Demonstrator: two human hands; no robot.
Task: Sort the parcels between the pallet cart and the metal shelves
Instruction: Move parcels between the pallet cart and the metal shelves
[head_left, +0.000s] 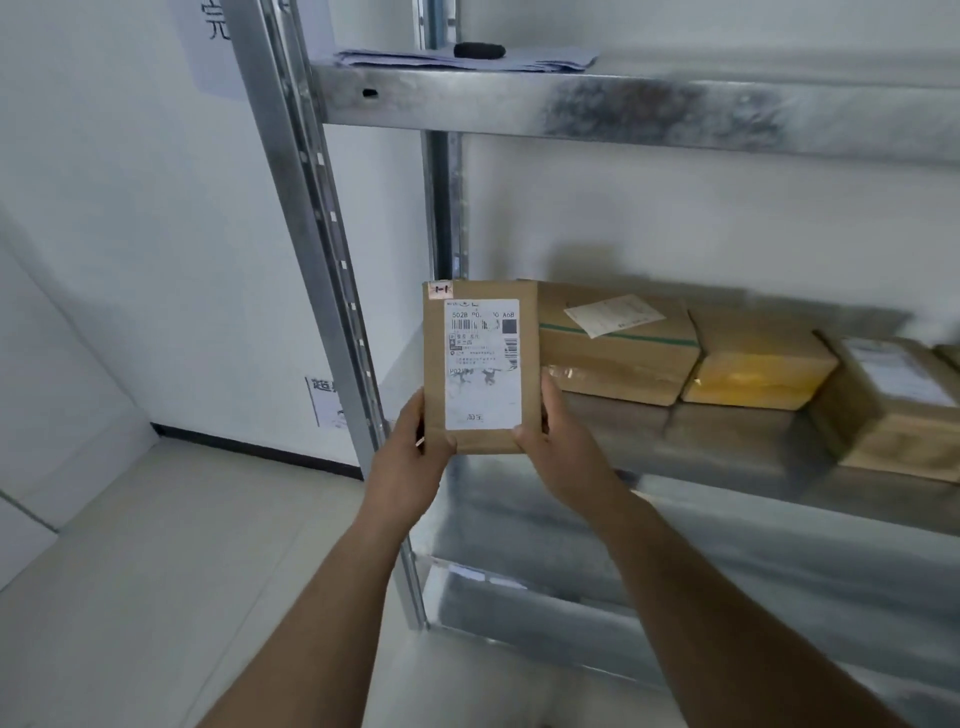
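A small brown parcel (480, 366) with a white shipping label stands upright in front of the metal shelves (571, 101), at the left end of the middle shelf. My left hand (413, 457) grips its lower left edge and my right hand (558, 441) grips its lower right edge, thumb on the front. Behind it on the middle shelf lie three brown boxes in a row: one with green tape (618, 343), one with yellow tape (758, 364) and one with a label (893, 405) at the right. The pallet cart is out of view.
Papers (467, 58) and a dark object (479, 50) lie on the top shelf. The shelf's left upright post (317, 218) stands close to the parcel. Lower shelves (571, 597) hold little that I can see. White wall and pale tiled floor (156, 571) are to the left.
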